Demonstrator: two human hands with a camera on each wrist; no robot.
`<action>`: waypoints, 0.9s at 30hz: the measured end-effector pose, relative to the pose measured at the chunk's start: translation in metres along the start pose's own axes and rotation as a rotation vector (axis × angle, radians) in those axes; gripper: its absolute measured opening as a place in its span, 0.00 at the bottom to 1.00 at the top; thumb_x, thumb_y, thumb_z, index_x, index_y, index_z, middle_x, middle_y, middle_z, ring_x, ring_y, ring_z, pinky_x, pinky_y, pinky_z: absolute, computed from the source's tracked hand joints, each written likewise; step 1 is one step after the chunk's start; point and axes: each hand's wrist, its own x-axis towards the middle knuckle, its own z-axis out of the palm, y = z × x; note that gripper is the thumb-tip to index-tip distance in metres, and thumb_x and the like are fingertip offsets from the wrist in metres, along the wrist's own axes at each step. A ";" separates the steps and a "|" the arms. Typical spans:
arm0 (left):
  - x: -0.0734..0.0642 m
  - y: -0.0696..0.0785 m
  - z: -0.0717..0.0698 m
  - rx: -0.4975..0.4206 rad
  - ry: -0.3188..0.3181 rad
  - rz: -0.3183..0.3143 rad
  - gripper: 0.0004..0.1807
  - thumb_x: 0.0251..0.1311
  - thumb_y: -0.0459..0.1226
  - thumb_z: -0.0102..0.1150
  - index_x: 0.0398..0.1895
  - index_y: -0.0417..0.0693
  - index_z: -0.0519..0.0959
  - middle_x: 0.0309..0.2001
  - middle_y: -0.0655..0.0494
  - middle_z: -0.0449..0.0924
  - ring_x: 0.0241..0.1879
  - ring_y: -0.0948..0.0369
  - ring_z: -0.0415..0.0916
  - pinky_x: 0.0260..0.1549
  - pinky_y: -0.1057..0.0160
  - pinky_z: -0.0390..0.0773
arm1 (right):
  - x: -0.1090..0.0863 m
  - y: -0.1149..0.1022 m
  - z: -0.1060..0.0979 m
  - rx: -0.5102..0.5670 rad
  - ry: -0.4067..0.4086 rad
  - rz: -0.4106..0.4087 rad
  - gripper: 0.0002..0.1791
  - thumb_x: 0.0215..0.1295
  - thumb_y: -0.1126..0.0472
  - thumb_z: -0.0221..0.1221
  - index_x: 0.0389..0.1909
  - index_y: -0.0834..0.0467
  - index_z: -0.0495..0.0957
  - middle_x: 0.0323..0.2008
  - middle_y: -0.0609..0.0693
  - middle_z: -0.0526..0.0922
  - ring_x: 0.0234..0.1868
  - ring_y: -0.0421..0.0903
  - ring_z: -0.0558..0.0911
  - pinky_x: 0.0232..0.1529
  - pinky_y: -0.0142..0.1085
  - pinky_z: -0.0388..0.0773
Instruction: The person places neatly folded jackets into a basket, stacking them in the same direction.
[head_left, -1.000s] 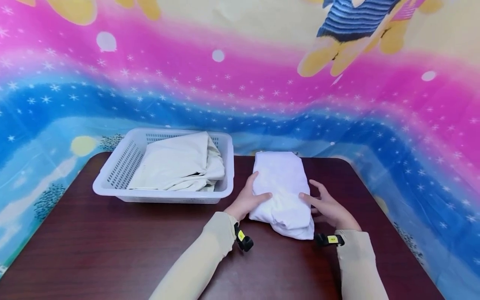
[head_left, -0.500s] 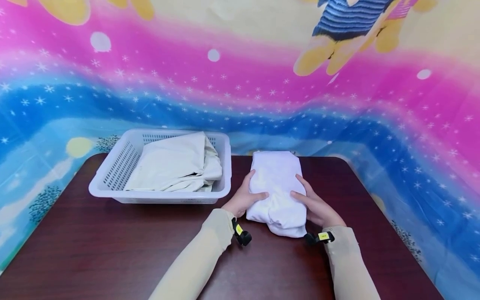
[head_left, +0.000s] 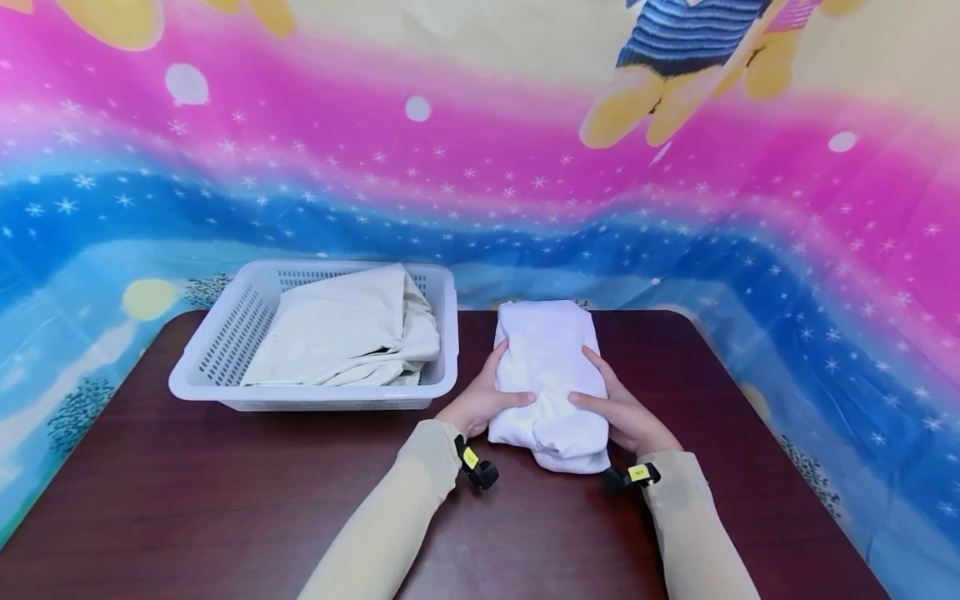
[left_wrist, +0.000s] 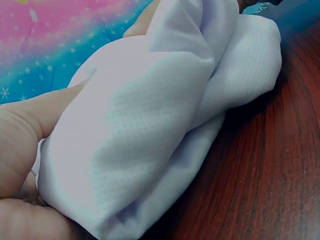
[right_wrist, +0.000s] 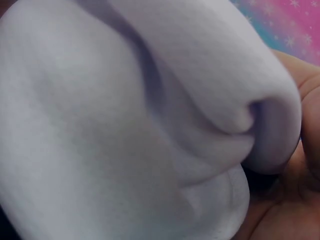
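Note:
A folded white cloth (head_left: 550, 375) lies lengthwise on the table, with a bunched, rumpled near end. My left hand (head_left: 483, 398) grips its left side, thumb on top. On the opposite side my right hand (head_left: 626, 410) holds it the same way, thumb over the upper face; its other fingers are partly hidden behind the edge. In the left wrist view the cloth (left_wrist: 130, 115) shows a fine dimpled weave and thick layered folds. Rolled layers of the cloth (right_wrist: 90, 125) fill most of the right wrist view, beside the palm.
Left of the cloth stands a white plastic basket (head_left: 198, 390) with slotted walls. Inside it lies a folded off-white fabric piece (head_left: 337, 325). The dark red-brown wooden table (head_left: 247, 483) ends at a colourful printed backdrop (head_left: 480, 183) at the back and sides.
My right hand has moved left from just beside the cloth and now grips its right side. That side of the cloth has been drawn in slightly. My left hand keeps its hold.

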 end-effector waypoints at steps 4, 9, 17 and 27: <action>-0.003 0.003 0.000 0.013 0.007 -0.002 0.58 0.59 0.30 0.71 0.83 0.68 0.43 0.82 0.53 0.37 0.79 0.53 0.37 0.73 0.50 0.56 | 0.000 0.000 0.001 -0.044 -0.005 -0.019 0.52 0.70 0.59 0.63 0.81 0.31 0.40 0.80 0.50 0.37 0.71 0.57 0.60 0.56 0.38 0.77; -0.005 0.006 -0.001 0.023 0.003 0.019 0.59 0.58 0.28 0.71 0.83 0.69 0.43 0.82 0.53 0.38 0.79 0.52 0.38 0.73 0.50 0.57 | -0.001 -0.003 0.002 -0.047 -0.008 -0.030 0.52 0.69 0.60 0.64 0.81 0.32 0.41 0.81 0.46 0.32 0.77 0.58 0.49 0.58 0.36 0.75; -0.011 0.015 0.002 0.011 -0.011 0.061 0.59 0.58 0.26 0.70 0.82 0.73 0.45 0.82 0.56 0.39 0.78 0.53 0.41 0.70 0.51 0.64 | -0.007 -0.014 0.003 -0.085 -0.007 -0.071 0.52 0.69 0.60 0.65 0.81 0.33 0.42 0.81 0.49 0.36 0.78 0.58 0.47 0.57 0.33 0.76; -0.017 0.027 0.005 0.024 -0.013 0.090 0.58 0.58 0.27 0.70 0.80 0.81 0.48 0.81 0.61 0.42 0.77 0.54 0.45 0.67 0.50 0.69 | -0.018 -0.032 0.005 -0.079 -0.015 -0.120 0.51 0.70 0.62 0.63 0.81 0.33 0.43 0.81 0.51 0.38 0.78 0.59 0.47 0.55 0.32 0.78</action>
